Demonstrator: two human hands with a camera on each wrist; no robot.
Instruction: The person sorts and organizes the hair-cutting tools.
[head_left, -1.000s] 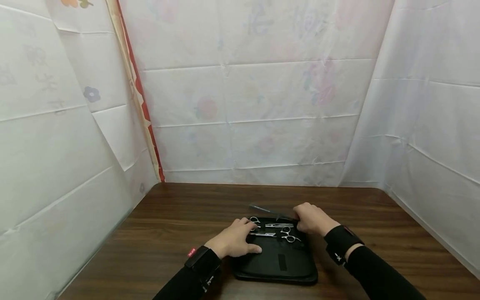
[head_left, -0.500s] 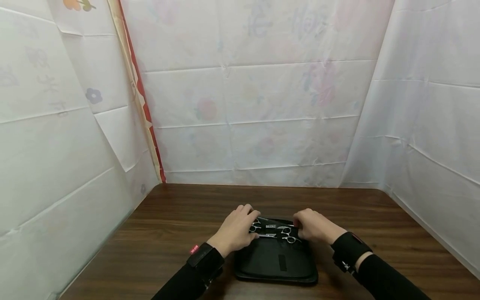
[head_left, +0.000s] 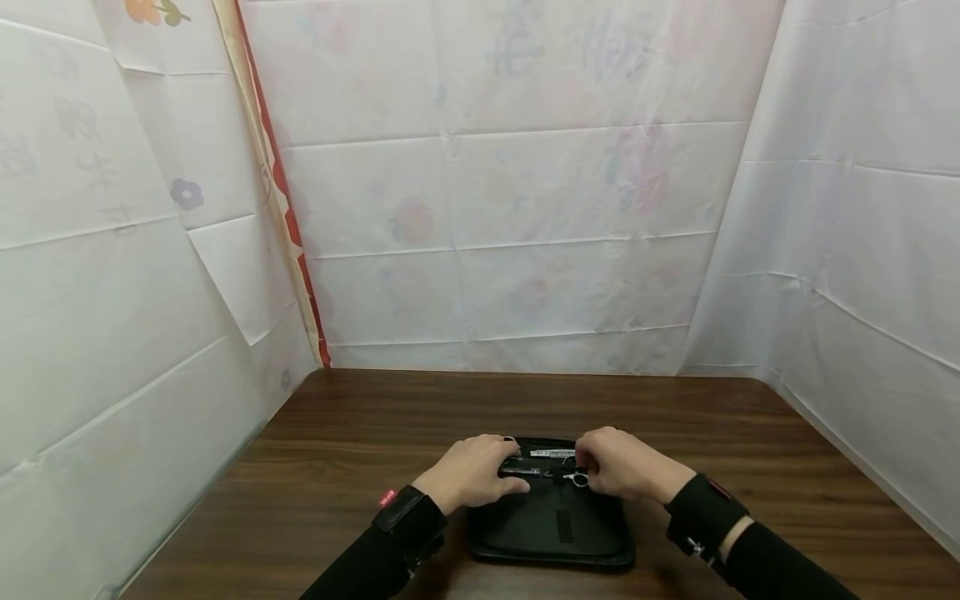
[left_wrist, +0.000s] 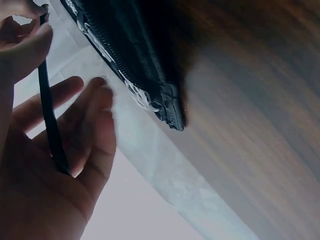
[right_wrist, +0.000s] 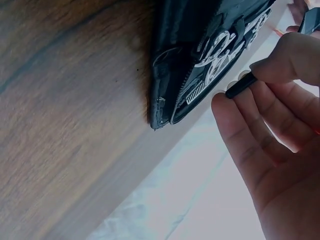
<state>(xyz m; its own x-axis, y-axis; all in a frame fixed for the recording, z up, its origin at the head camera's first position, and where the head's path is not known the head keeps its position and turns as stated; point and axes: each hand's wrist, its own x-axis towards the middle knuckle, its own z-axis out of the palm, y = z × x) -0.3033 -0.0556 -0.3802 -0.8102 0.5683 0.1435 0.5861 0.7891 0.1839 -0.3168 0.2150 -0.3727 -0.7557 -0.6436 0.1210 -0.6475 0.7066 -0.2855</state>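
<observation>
A slim black comb [head_left: 522,472] with pale lettering spans the two hands, level above an open black case [head_left: 547,529]. One end lies in my left hand [head_left: 474,472], between thumb and fingers; the left wrist view shows the thumb over the comb [left_wrist: 46,100] and the fingers behind it. My right hand [head_left: 626,462] pinches the other end, the thumb and fingertips closing on the comb's tip [right_wrist: 241,86] in the right wrist view. Under the hands, silver scissors [head_left: 577,480] and thinning shears with a toothed blade [head_left: 552,453] lie in the case, partly hidden.
The zipped case edge [left_wrist: 120,75] faces the left wrist camera. Brown wood tabletop [head_left: 382,450] surrounds the case. White printed sheets [head_left: 510,208] hang behind the table and along both sides.
The comb has come down from beyond the case to above its near tools. My left hand has moved from the case to the comb's free end; my right hand has drawn slightly nearer.
</observation>
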